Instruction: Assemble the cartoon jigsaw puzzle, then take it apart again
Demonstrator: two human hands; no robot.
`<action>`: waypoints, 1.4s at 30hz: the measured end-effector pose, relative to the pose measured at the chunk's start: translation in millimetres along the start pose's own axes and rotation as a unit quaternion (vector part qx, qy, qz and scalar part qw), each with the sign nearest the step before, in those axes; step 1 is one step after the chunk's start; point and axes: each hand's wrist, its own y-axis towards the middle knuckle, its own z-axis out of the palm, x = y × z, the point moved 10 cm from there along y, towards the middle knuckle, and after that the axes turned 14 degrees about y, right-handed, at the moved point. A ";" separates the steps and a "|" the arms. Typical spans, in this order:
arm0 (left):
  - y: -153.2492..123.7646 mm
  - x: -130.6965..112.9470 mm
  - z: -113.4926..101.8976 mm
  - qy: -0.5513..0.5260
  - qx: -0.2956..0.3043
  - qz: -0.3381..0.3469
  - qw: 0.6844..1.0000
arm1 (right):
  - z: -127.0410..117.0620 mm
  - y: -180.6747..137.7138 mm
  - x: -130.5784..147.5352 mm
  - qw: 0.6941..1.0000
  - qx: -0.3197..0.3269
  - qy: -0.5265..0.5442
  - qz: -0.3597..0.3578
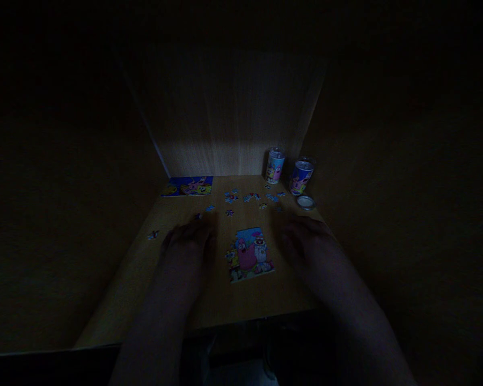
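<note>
A partly joined jigsaw puzzle (pixel 247 254) with cartoon figures lies on the table between my hands. My left hand (pixel 188 240) rests to its left, palm down, its fingers loosely bent and dim in the low light. On the other side, my right hand (pixel 308 238) rests palm down, apart from the puzzle, with fingers slightly bent. I see nothing held in either hand. Loose puzzle pieces (pixel 229 213) are scattered beyond the puzzle. One stray piece (pixel 153 235) sits left of my left hand.
A finished-looking puzzle (pixel 193 186) lies at the back left of the wooden table (pixel 209 311). Two printed cans, one pink and light blue (pixel 274 167), one dark blue (pixel 301 178), stand at the back right. A round lid (pixel 306 202) lies before them. Panels enclose the table.
</note>
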 end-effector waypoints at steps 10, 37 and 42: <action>0.9 -4.0 -3.4 -0.031 -0.015 0.013 0.999 | -19.0 136.0 -5.1 0.980 0.110 -0.144 0.086; -5.4 -23.5 -19.7 -0.103 -0.035 0.065 0.992 | 45.3 156.9 -36.3 0.978 0.140 -0.135 0.073; -6.1 -24.3 -17.2 -0.098 -0.036 0.067 0.992 | 52.1 159.1 -36.9 0.987 0.138 -0.058 0.058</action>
